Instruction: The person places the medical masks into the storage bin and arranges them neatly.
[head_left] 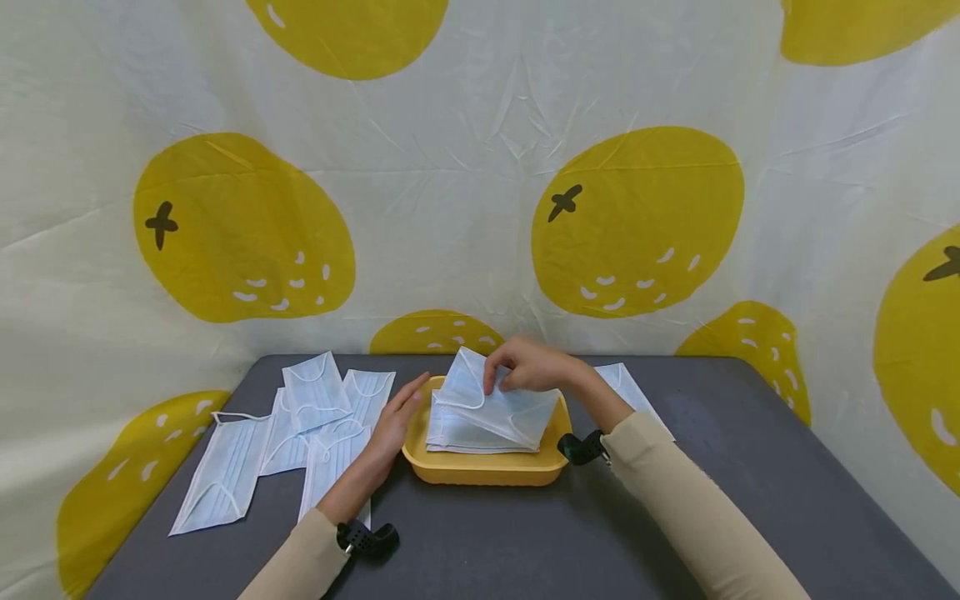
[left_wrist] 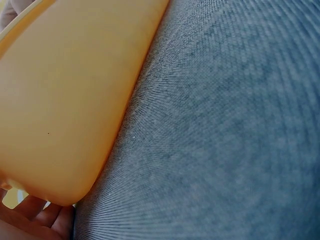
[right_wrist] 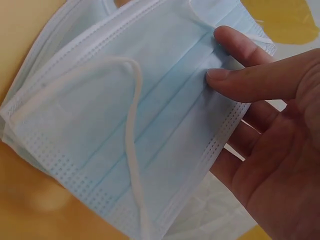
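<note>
A yellow plastic tray (head_left: 487, 473) stands on the table with a stack of pale blue face masks (head_left: 446, 437) in it. My right hand (head_left: 528, 367) pinches a face mask (head_left: 467, 379) above the stack, tilting it. In the right wrist view, the thumb and index finger of my right hand (right_wrist: 265, 85) lie on the near face of this mask (right_wrist: 165, 110), other fingers behind it. My left hand (head_left: 393, 425) rests with extended fingers along the tray's left side. The left wrist view shows those fingers (left_wrist: 47, 217) at the tray's wall (left_wrist: 70, 100).
Several face masks (head_left: 232, 467) lie spread and partly overlapping on the dark grey table (head_left: 480, 542), left of the tray. Another mask (head_left: 630, 392) lies on the right, partly hidden by my right arm. Behind the table hangs a white curtain (head_left: 450, 233) with yellow fruit prints.
</note>
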